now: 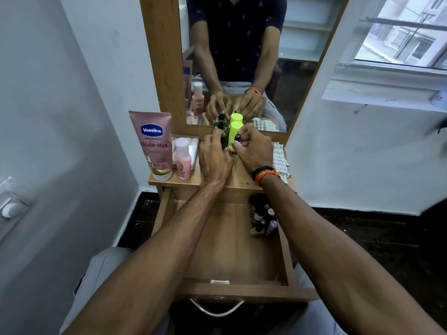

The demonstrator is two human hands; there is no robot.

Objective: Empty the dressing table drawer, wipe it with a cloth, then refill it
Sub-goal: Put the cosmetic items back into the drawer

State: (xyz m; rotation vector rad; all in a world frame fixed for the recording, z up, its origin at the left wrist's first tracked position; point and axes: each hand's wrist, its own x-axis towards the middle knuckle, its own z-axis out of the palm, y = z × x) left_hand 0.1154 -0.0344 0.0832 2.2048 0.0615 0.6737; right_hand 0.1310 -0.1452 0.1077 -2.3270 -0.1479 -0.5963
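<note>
On the crowded table [219, 181], the left hand [214, 155] grips a green bottle [224, 135] and the right hand [254, 147] pinches a small dark tube [237, 138] near the back edge; either could topple the neon bottle [235, 131]. The drawer [229, 243] hangs open, vials [263, 218] in its back right corner.

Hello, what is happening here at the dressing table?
A person is working at the tabletop with both hands. The left hand grips a dark green bottle; the right hand pinches a small black-capped item beside a neon green bottle. The open drawer holds small bottles in its right back corner.
</note>
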